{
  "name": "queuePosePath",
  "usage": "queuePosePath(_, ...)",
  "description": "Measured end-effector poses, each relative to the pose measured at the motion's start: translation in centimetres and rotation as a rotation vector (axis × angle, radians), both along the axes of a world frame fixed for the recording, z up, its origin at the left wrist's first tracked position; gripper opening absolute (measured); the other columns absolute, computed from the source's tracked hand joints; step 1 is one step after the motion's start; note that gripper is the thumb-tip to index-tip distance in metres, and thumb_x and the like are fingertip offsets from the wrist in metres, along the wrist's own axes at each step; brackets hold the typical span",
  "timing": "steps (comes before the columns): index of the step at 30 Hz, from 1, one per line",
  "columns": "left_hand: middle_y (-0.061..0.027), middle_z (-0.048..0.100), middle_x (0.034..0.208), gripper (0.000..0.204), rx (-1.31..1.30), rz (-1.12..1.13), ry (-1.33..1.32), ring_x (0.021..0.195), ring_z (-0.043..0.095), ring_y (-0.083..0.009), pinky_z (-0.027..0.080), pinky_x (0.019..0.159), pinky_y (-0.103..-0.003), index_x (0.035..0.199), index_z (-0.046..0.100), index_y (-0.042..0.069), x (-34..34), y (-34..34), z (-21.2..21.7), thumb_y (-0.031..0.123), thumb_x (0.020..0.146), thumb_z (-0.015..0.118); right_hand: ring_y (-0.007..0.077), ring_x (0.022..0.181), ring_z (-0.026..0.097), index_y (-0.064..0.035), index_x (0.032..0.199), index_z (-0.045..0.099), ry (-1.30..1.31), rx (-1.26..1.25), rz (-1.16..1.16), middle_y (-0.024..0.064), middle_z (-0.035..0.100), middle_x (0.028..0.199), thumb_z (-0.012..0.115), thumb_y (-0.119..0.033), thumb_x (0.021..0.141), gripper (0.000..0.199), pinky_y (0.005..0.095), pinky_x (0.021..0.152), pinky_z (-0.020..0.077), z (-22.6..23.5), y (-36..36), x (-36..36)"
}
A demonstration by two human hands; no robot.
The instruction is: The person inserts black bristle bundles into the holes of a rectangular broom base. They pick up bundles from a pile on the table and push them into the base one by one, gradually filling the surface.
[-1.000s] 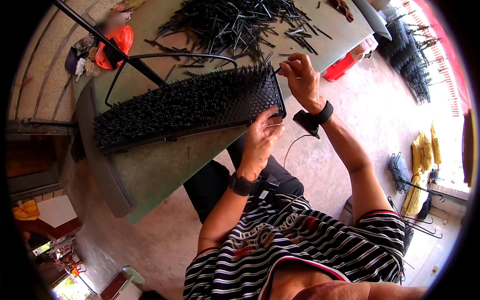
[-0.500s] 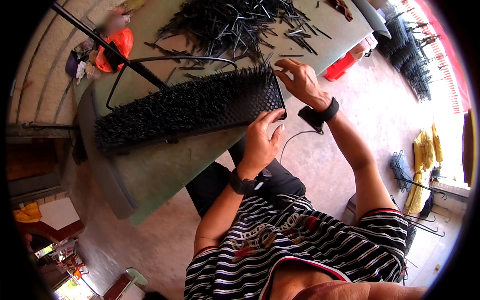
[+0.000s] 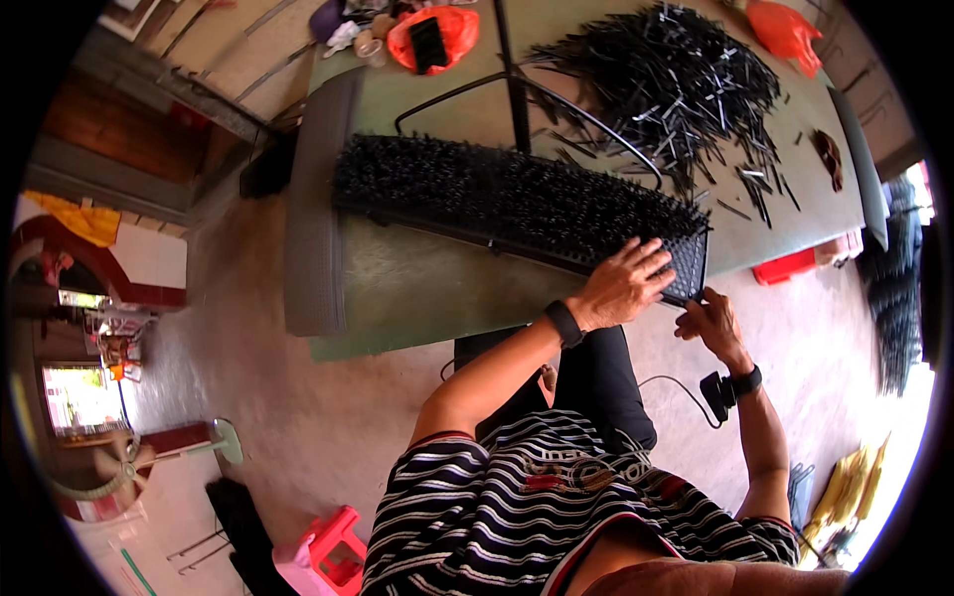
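Left hand lies flat, fingers spread apart, pressing on the near right end of the long black spiked mat. The mat runs across the green table, from 10 o'clock toward 3 o'clock. Right hand at the mat's lower right corner, fingers pinched together on its edge. Heap of loose black spikes at 1 o'clock. Orange bag at 12 o'clock.
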State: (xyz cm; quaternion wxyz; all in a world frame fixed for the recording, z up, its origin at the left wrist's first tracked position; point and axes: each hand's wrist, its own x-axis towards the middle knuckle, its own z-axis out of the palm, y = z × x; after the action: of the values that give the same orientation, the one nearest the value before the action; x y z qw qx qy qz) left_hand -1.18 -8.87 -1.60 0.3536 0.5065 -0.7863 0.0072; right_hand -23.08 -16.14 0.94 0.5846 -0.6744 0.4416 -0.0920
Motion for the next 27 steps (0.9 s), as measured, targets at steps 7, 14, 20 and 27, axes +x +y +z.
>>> queuePosePath(7,-0.0111,0.055,0.12,0.033,-0.007,-0.027,0.012,0.121,0.044,-0.0294,0.034,0.101,-0.045,0.108,0.063,0.007,0.0,-0.2,0.1,0.02,0.077,0.064,0.0239,0.061,0.067,0.005,0.083,0.044,-0.012,0.005,-0.056,0.0193,0.063,0.072,0.052,-0.014,0.091,0.022,0.0292,0.049,0.0543,0.1,0.3,0.2)
queuePosePath(14,-0.0093,0.055,0.119,0.036,0.086,-0.045,0.026,0.119,0.046,-0.0289,0.036,0.099,-0.045,0.109,0.063,0.009,0.2,0.2,1.4,0.015,0.075,0.065,0.022,0.061,0.067,0.0055,0.086,0.049,-0.05,0.061,-0.011,0.016,0.064,0.072,0.051,-0.011,0.092,0.018,0.0293,0.052,0.0547,0.5,0.9,0.0)
queuePosePath(20,-0.0089,0.058,0.117,0.033,0.124,-0.096,-0.013,0.116,0.049,-0.0295,0.039,0.096,-0.047,0.107,0.065,0.011,0.4,0.3,1.8,0.016,0.075,0.065,0.02,0.058,0.066,0.0048,0.078,0.049,-0.093,0.093,-0.119,0.0159,0.064,0.069,0.055,-0.013,0.09,0.022,0.0287,0.049,0.0533,0.3,2.7,0.1)
queuePosePath(27,-0.0073,0.06,0.117,0.032,0.123,-0.105,-0.032,0.117,0.05,-0.0299,0.04,0.095,-0.047,0.106,0.066,0.011,0.6,-0.5,1.4,0.014,0.075,0.066,0.0193,0.057,0.066,0.0058,0.073,0.051,-0.091,0.099,-0.06,0.0142,0.064,0.066,0.057,-0.017,0.089,0.029,0.0285,0.048,0.0525,0.3,1.2,-0.1)
